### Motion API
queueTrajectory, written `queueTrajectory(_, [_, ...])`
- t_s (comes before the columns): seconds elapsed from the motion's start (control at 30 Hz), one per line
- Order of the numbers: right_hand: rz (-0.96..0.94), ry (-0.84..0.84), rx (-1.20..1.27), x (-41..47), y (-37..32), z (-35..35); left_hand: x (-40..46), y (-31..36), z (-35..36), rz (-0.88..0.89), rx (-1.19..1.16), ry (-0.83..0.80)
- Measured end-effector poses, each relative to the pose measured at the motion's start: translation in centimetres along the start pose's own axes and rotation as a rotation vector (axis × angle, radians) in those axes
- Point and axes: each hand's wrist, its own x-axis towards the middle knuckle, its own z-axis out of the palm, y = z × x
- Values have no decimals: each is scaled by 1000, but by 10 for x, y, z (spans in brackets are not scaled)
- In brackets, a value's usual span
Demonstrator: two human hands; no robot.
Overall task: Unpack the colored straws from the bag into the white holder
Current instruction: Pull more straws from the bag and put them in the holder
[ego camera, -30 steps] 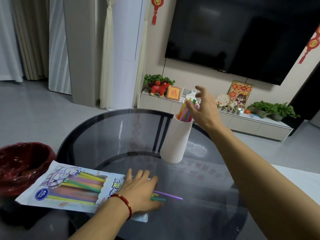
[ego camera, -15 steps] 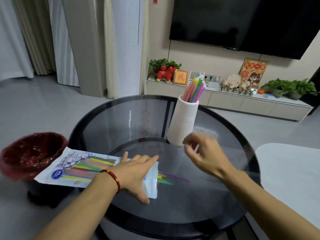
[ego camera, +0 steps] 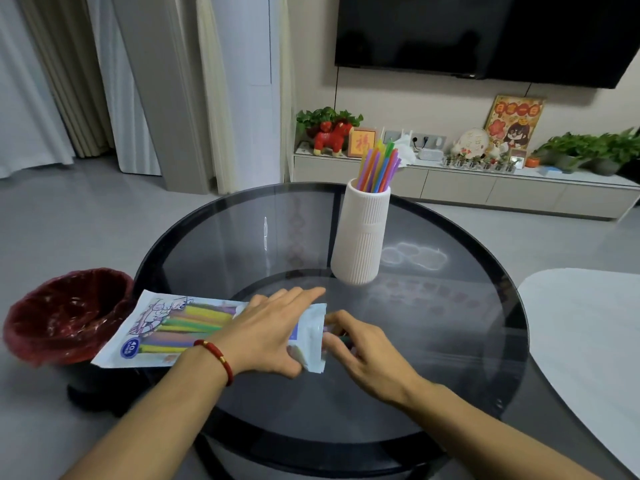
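White ribbed holder upright mid-surface, straws fanning upward-right — bag flat, long axis left-right, mouth facing right — left hand pressed open on it, right hand fingers curled at the mouth, grip unclear.

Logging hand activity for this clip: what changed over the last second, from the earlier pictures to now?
The right hand left the ribbed white holder and came down to the open end of the printed plastic straw bag, its fingers reaching at the straw ends there; a grasp isn't clear. The left hand stayed flat on the bag. The holder, its coloured straws and the round dark glass table are unchanged.
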Motion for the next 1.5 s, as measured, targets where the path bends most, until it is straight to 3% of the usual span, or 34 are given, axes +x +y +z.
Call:
queueTrajectory(0.17, [-35,14,34,8,-1,4,0,0,2,2,13,2])
queueTrajectory(0.3, [72,3,120,10,9,-19,-5,-8,-1,-35,44,-6])
queueTrajectory(0.53, [221,-34,177,-7,31,-75,-12,-11,-6,-183,50,-240])
queueTrajectory(0.67, [177,-36,137,-9,22,-78,-1,10,1,-170,9,-170])
queueTrajectory(0.8, [134,-23,112,-10,16,-86,11,21,12,-112,136,-43])
queueTrajectory(0.93, [243,-36,277,-16,23,-102,15,22,20,-136,186,-97])
queueTrajectory(1.0, [325,13,365,-20,25,-105,16,23,21,-149,174,-92])
queueTrajectory(1.1, [476,291,429,-18,24,-104,17,23,20,-196,194,-48])
queueTrajectory(1.17, [607,447,726,-15,13,-94,18,24,17,-234,198,-7])
queueTrajectory(1.27, [732,335,1061,-12,-11,-62,19,30,16,-263,191,34])
queueTrajectory(1.33, [683,239,1057,-8,-23,-36,19,39,18,-236,178,52])
queueTrajectory(1.5, [567,457,894,7,-18,-9,20,56,27,-187,191,67])
